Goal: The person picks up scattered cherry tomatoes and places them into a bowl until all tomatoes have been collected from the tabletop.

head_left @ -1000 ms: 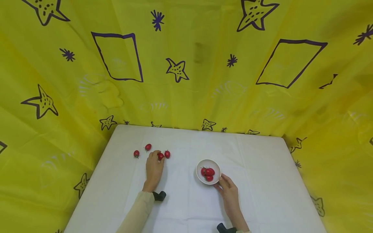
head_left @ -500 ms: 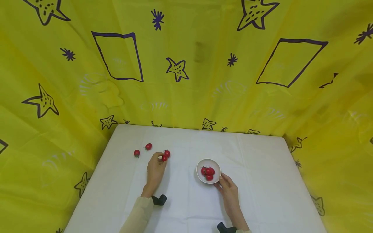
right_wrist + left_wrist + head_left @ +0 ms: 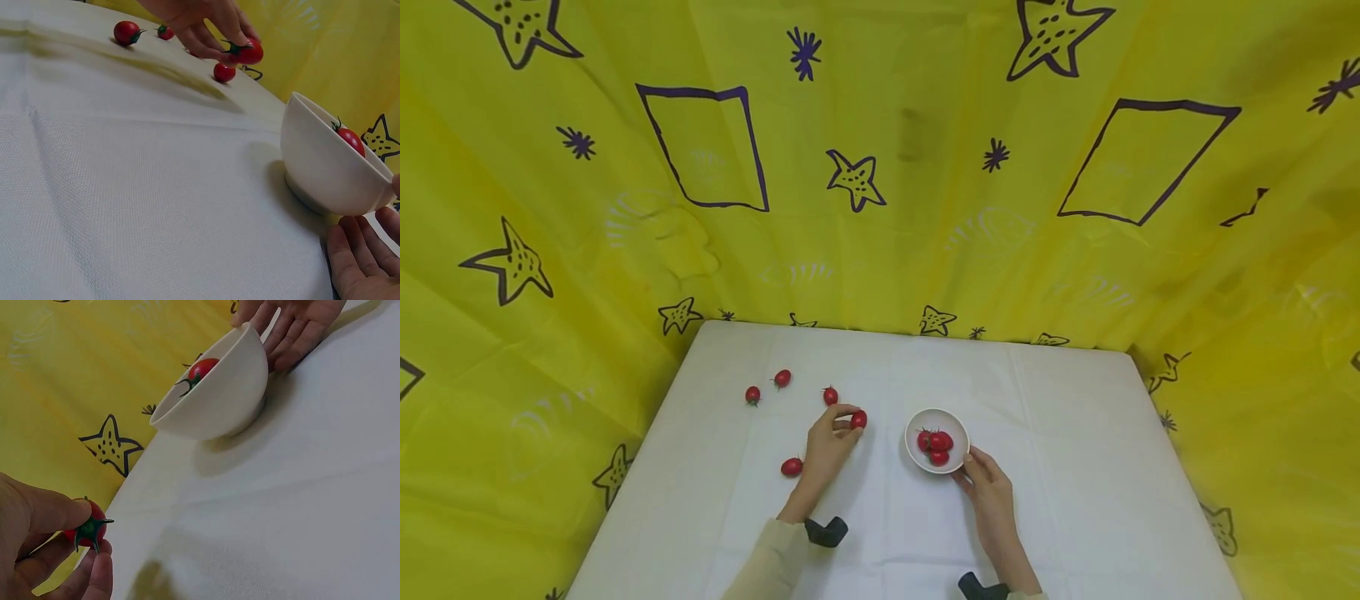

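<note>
1. Red and glossy, the cherry tomato (image 3: pixel 858 419) is pinched between the thumb and fingertips of the left hand (image 3: pixel 829 442), lifted off the white tablecloth (image 3: pixel 1075 467) at about 9 o'clock from the white bowl (image 3: pixel 937 441).
2. Judged by its look, it is light, smooth-skinned and a little slippery, and soft enough to bruise or split if squeezed hard. A gentle pinch across its round middle, as now, suits it better than a pull on the green stem cap.
3. The right hand (image 3: pixel 988 487) rests at the bowl's 5 o'clock edge, thumb on the rim and fingers against the outer wall; three or so tomatoes lie inside.
4. Four loose tomatoes lie on the cloth: one (image 3: pixel 792 467) just beside the left wrist, one (image 3: pixel 830 396) at 11 o'clock from the left hand, and two (image 3: pixel 752 394) (image 3: pixel 782 378) farther out.
5. Half a second ago the left hand was farther from the bowl, pinching the tomato next to its neighbour; it has since carried the tomato toward the bowl, uncovering the tomato by the wrist. The right hand and bowl have stayed put.
</note>
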Demonstrator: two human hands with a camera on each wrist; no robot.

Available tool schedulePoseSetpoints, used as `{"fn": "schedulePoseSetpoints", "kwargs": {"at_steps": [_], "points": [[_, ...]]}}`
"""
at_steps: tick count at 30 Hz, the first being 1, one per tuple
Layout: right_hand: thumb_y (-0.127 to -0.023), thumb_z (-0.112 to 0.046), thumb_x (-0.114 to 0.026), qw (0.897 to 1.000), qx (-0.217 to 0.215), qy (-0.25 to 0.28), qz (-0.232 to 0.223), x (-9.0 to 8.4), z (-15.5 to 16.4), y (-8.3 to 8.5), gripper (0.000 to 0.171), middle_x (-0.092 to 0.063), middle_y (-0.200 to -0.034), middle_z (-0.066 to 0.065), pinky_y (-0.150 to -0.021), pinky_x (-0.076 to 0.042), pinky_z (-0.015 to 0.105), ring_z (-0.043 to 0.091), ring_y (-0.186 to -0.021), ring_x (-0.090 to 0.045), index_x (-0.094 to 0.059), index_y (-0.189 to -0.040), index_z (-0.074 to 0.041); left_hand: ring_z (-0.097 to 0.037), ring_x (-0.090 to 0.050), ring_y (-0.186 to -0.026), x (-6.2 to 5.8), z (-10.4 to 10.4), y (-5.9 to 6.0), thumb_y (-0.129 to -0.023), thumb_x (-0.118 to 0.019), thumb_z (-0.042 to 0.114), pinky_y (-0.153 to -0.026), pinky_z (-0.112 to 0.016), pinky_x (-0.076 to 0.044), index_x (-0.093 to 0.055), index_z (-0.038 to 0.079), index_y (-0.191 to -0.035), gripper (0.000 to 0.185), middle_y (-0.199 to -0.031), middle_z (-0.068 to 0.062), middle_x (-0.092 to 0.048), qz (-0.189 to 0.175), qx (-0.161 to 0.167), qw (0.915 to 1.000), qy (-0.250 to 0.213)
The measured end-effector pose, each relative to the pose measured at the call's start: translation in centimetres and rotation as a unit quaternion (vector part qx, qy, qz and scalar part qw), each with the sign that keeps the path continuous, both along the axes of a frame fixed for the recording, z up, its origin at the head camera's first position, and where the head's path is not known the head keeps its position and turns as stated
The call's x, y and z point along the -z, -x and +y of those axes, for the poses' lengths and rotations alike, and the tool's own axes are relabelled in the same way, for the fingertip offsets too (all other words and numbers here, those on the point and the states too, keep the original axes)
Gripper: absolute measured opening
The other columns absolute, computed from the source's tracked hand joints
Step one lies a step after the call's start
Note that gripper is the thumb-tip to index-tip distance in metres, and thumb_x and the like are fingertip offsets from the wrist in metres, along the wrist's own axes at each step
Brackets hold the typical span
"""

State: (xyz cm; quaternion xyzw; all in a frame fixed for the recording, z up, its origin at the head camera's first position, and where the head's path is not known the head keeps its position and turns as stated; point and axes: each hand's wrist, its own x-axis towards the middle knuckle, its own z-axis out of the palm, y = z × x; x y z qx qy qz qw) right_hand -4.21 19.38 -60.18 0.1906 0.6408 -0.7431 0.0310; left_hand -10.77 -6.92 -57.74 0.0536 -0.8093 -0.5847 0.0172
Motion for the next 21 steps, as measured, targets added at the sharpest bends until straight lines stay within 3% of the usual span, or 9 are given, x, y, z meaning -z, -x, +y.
{"fn": "schedulePoseSetpoints", "kwargs": {"at_steps": [6, 13, 18, 21], "points": [[-0.108, -0.021, -0.057, 1.0, 0.001, 0.003, 0.005, 0.0, 0.0, -0.1, 0.054, -0.045, -0.157, 0.03, -0.103, -0.056, 0.025, -0.007, -0.11, -0.065, -0.043, -0.15, 0.009, -0.026, -0.071, -0.102, -0.2, 1.2, -0.5, -0.091, -0.077, 0.003, -0.088, -0.037, -0.063, -0.072, 0.008, -0.119, 0.029, -0.119, -0.014, -0.074, -0.01, 0.05, 0.9986, -0.015], [-0.108, -0.016, -0.056, 1.0, 0.014, 0.013, 0.008, 0.0, 0.0, 0.1, 0.05, -0.048, -0.154, 0.031, -0.1, -0.057, 0.024, -0.005, -0.109, -0.066, -0.044, -0.148, 0.01, -0.025, -0.073, -0.102, -0.9, 2.6, -0.8, -0.091, -0.077, 0.004, -0.088, -0.026, -0.061, -0.074, 0.009, -0.12, 0.029, -0.117, -0.012, -0.076, 0.021, 0.099, 0.9944, -0.029], [-0.108, -0.018, -0.057, 1.0, 0.012, 0.007, 0.0, 0.0, -0.1, 0.1, 0.051, -0.047, -0.155, 0.031, -0.101, -0.057, 0.024, -0.007, -0.108, -0.065, -0.044, -0.149, 0.01, -0.026, -0.073, -0.101, -1.4, 3.7, -1.1, -0.091, -0.076, 0.001, -0.087, -0.025, -0.061, -0.072, 0.008, -0.121, 0.03, -0.116, -0.011, -0.076, 0.06, 0.146, 0.9874, 0.003], [-0.108, -0.019, -0.057, 1.0, 0.012, 0.003, -0.004, 0.1, -0.1, 0.1, 0.051, -0.047, -0.156, 0.029, -0.102, -0.056, 0.024, -0.007, -0.109, -0.065, -0.045, -0.149, 0.008, -0.026, -0.073, -0.101, -1.6, 4.3, -1.2, -0.092, -0.075, 0.001, -0.089, -0.03, -0.062, -0.071, 0.007, -0.122, 0.031, -0.117, -0.01, -0.075, 0.092, 0.182, 0.978, 0.046]]}}
